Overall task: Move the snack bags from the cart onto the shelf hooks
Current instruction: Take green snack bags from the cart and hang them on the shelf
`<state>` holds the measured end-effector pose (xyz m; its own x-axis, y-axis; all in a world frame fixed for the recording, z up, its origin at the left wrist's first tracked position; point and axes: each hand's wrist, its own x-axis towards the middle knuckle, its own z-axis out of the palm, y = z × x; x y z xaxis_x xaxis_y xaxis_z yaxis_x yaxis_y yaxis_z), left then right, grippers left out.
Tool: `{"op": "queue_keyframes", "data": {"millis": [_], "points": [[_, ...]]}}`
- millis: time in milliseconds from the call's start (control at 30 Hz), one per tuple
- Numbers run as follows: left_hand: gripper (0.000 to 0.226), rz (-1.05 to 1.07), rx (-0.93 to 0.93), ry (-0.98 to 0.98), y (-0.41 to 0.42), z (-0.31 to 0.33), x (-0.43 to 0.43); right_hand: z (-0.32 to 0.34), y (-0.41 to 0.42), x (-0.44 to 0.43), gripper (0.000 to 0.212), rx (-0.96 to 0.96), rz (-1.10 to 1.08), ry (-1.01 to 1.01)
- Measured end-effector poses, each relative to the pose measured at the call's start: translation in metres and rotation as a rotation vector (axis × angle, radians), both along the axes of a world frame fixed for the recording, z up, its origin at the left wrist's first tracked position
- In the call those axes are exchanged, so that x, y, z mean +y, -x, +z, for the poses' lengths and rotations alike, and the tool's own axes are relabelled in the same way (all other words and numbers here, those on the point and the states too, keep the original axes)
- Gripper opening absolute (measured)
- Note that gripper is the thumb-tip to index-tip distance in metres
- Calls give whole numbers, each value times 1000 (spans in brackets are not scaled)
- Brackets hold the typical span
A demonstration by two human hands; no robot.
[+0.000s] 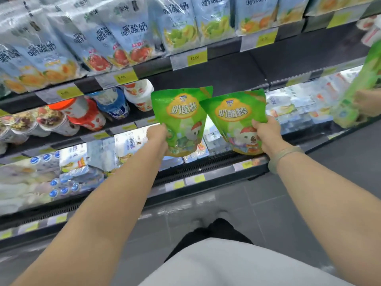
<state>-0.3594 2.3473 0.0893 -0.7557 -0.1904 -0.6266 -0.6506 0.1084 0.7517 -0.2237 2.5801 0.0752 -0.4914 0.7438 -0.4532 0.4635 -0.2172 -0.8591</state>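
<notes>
I hold two green snack bags in front of a refrigerated shelf unit. My left hand [157,137] grips the lower left edge of one green bag [182,118]. My right hand [266,135] grips the right side of the other green bag [235,118], which tilts left and touches the first at its top corner. Both bags are upright with their orange labels facing me, level with a dark empty stretch of shelf back [226,73]. No cart and no hooks are in view.
Pale blue pouches [127,38] fill the top shelf with yellow price tags [196,57] below. Yogurt cups [86,112] stand on the middle left shelf. Another person's hand [369,102] holds more green bags [358,89] at the right edge. Grey floor tiles lie below.
</notes>
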Motion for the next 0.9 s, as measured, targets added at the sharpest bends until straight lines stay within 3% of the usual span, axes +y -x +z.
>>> {"op": "queue_keyframes", "data": {"millis": [67,167,300,367,467,533,633,700,800,867,900], "points": [[31,-20,-60,17,7,4,13,-1,3,6,13,-4,-36,-3],[19,-10,-111,-29,21,13,25,-5,9,15,21,-1,-76,25],[37,-59,-166,-44,44,23,37,-12,16,22,26,-16,-55,-8],[35,-36,-125,-97,54,24,38,-19,21,23,26,-19,-41,-21],[19,-6,27,-225,66,14,42,-29,26,23,3,-3,-28,-5],[28,12,137,-240,73,7,45,-38,28,22,14,12,-10,-7],[30,23,239,-244,82,-4,46,-51,31,19,11,18,-4,-5],[27,42,249,-243,89,-14,46,-58,32,17,5,10,8,4],[22,43,247,-77,101,-28,46,-66,33,14,12,53,32,33],[30,87,205,0,105,-33,45,-66,36,12,9,78,59,49],[41,118,151,-61,105,-33,46,-64,36,10,7,89,68,62]]}}
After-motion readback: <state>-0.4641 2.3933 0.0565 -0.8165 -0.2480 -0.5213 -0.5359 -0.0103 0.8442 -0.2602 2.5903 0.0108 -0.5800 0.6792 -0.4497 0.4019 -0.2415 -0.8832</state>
